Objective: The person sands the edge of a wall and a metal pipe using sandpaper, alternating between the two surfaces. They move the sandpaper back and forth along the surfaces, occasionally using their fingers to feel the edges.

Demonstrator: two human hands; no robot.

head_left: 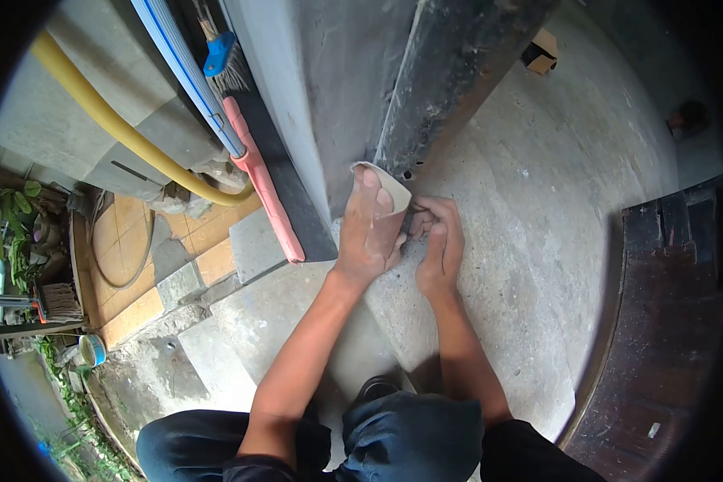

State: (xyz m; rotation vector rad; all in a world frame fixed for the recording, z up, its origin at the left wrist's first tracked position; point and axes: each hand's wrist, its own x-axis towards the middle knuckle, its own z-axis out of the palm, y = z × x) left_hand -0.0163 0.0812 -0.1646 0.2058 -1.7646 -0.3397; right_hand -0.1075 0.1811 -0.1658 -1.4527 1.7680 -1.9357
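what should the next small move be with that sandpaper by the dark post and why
Probably rub the sandpaper up along the base of the dark post. The left hand presses the folded sheet where post meets concrete floor, its upper edge curling free, while the right hand rests curled on the floor beside it.

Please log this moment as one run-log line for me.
left hand: presses pale folded sandpaper sheet against dark metal post base | right hand: fisted on grey concrete floor
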